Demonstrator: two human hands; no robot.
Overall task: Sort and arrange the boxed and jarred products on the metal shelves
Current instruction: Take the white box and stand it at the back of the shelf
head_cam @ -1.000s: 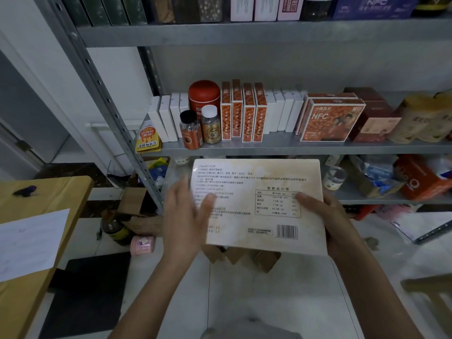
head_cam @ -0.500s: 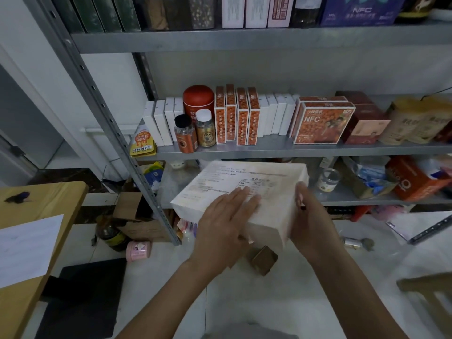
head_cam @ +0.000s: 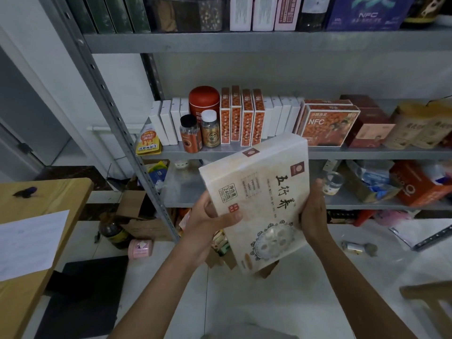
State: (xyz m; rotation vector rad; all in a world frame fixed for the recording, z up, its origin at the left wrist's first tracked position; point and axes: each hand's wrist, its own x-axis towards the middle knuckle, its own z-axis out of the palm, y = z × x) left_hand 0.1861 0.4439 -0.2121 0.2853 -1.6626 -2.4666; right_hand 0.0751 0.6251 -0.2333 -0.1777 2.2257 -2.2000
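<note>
The cream box (head_cam: 259, 199) is held in the air in front of the shelving, tilted, with its printed face turned up toward the camera. It is gripped at both long edges. The left hand (head_cam: 208, 221) is clamped on the lower left edge, thumb laid across the face and fingers behind. The right hand (head_cam: 314, 211) is wrapped round the opposite edge. In the picture its top corner overlaps the lip of the middle shelf (head_cam: 367, 152); whether the two touch cannot be told.

The box is judged to be a stiff, flat carton, light for its breadth. A sheen suggests a film wrap, so some slipperiness is to be expected. It is best taken at the long edges, as now, rather than pinched at a corner, where the card could be crushed.

The shelves are smooth grey metal, on which a carton should slide easily. The middle shelf is crowded with white and orange packs, an NFC box (head_cam: 329, 127), a red canister (head_cam: 204, 100) and two small jars (head_cam: 190, 133). A barer stretch is seen on the lower shelf (head_cam: 186, 189). To the left stands a wooden table (head_cam: 36, 216) with a sheet of paper (head_cam: 27, 243). On the pale tiled floor (head_cam: 269, 302) lie a dark bottle (head_cam: 113, 232) and a pink tin (head_cam: 140, 248).
</note>
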